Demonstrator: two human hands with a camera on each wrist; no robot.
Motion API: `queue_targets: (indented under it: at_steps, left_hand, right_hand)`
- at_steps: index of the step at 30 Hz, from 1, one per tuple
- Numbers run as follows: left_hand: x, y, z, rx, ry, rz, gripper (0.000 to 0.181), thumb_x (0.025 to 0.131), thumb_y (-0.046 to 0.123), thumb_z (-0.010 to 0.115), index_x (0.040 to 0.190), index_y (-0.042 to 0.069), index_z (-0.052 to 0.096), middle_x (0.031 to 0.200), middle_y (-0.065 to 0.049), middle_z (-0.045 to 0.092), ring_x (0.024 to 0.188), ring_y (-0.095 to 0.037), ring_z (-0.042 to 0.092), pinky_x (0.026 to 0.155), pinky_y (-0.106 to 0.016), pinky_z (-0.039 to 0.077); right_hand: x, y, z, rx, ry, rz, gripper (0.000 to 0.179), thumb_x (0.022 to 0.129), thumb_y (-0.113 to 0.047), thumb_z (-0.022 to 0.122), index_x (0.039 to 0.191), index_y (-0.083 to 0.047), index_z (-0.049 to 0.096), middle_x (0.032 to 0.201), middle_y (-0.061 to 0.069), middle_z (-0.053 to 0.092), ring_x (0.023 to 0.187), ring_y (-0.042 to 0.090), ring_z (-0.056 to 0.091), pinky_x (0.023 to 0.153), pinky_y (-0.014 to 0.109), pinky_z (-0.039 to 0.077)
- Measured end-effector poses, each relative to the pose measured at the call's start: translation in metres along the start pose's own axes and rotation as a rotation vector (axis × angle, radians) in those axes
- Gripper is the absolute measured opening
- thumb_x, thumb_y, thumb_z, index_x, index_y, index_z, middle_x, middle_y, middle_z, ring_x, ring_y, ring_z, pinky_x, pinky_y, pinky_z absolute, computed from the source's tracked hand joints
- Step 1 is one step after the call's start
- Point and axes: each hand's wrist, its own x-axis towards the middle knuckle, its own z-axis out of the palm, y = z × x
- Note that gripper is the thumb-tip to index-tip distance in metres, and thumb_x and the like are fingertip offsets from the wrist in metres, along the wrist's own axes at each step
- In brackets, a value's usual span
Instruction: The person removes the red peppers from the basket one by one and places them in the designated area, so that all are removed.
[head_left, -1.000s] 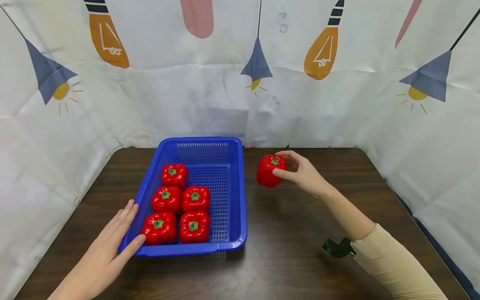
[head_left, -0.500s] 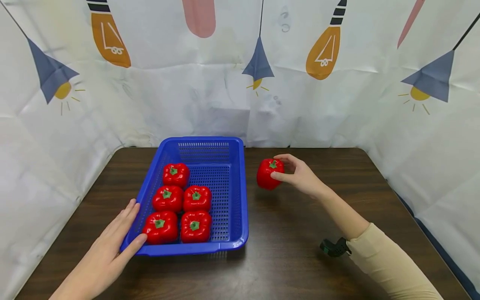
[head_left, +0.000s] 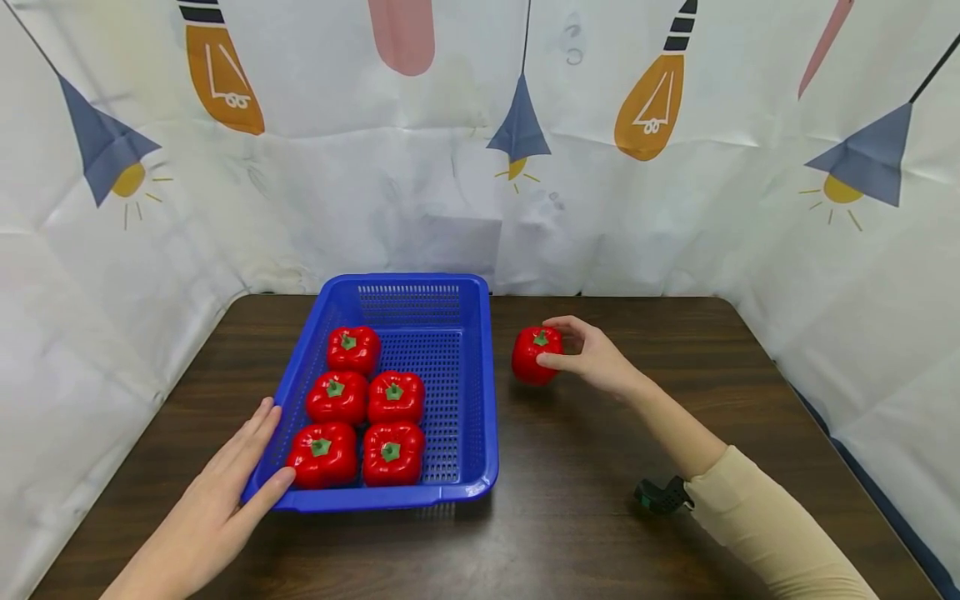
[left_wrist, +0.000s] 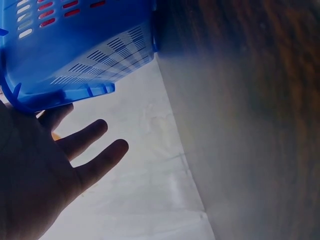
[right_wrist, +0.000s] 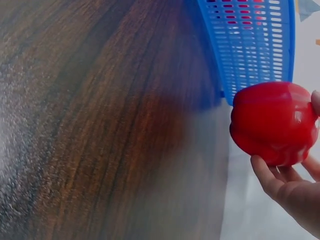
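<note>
Dark wood-grain table filling the lower frame; blue perforated plastic basket left of centre. Left hand at lower left, fingers straight along the basket's side; right hand, right of centre, pinching a blocky, glossy red pepper: likely light, firm, slick, best held round its sides.

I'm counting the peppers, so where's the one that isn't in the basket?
In the head view, that red pepper is just to the right of the blue basket, held in the person's right hand.
</note>
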Motion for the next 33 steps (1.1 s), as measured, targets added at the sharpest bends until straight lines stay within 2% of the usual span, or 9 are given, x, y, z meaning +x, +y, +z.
queue_targets:
  at_steps: [4, 11, 25, 29, 33]
  left_hand:
    - [0.000, 0.001, 0.000, 0.001, 0.007, 0.007, 0.080, 0.102, 0.026, 0.066, 0.166, 0.018, 0.019, 0.170, -0.012, 0.016, 0.153, -0.039, 0.019, 0.115, -0.013, 0.001]
    - [0.000, 0.002, -0.001, -0.016, 0.002, -0.001, 0.079, 0.102, 0.026, 0.065, 0.166, 0.020, 0.018, 0.170, -0.011, 0.016, 0.153, -0.041, 0.020, 0.119, -0.019, 0.003]
    - [0.001, 0.003, 0.000, 0.010, 0.021, 0.008, 0.080, 0.101, 0.026, 0.066, 0.166, 0.019, 0.020, 0.170, -0.007, 0.017, 0.152, -0.040, 0.023, 0.114, -0.010, 0.003]
    - [0.000, 0.003, 0.001, 0.015, 0.034, 0.022, 0.079, 0.101, 0.025, 0.066, 0.166, 0.018, 0.021, 0.170, -0.007, 0.017, 0.152, -0.038, 0.022, 0.111, -0.006, 0.003]
    - [-0.001, 0.003, 0.001, 0.012, 0.028, 0.013, 0.079, 0.101, 0.025, 0.066, 0.166, 0.019, 0.020, 0.170, -0.008, 0.016, 0.153, -0.038, 0.022, 0.112, -0.007, 0.003]
  right_hand:
    - [0.002, 0.004, 0.002, -0.015, -0.010, 0.002, 0.062, 0.092, -0.023, 0.080, 0.145, -0.008, 0.052, 0.140, 0.013, 0.057, 0.128, 0.034, 0.054, 0.097, 0.048, 0.054]
    - [0.004, 0.011, 0.006, -0.037, -0.007, 0.014, 0.062, 0.092, -0.021, 0.080, 0.146, -0.008, 0.052, 0.142, 0.012, 0.056, 0.130, 0.033, 0.052, 0.101, 0.049, 0.051]
    - [0.007, 0.010, 0.009, -0.052, -0.047, 0.005, 0.065, 0.095, -0.021, 0.076, 0.150, -0.005, 0.046, 0.148, 0.013, 0.051, 0.141, 0.036, 0.042, 0.110, 0.056, 0.041]
    - [0.007, 0.008, 0.010, -0.079, -0.050, 0.013, 0.066, 0.095, -0.022, 0.075, 0.152, -0.007, 0.045, 0.150, 0.013, 0.049, 0.143, 0.037, 0.039, 0.110, 0.058, 0.041]
    - [0.007, 0.008, 0.011, -0.081, -0.052, 0.014, 0.068, 0.095, -0.021, 0.075, 0.153, -0.006, 0.042, 0.151, 0.014, 0.047, 0.144, 0.037, 0.038, 0.110, 0.057, 0.041]
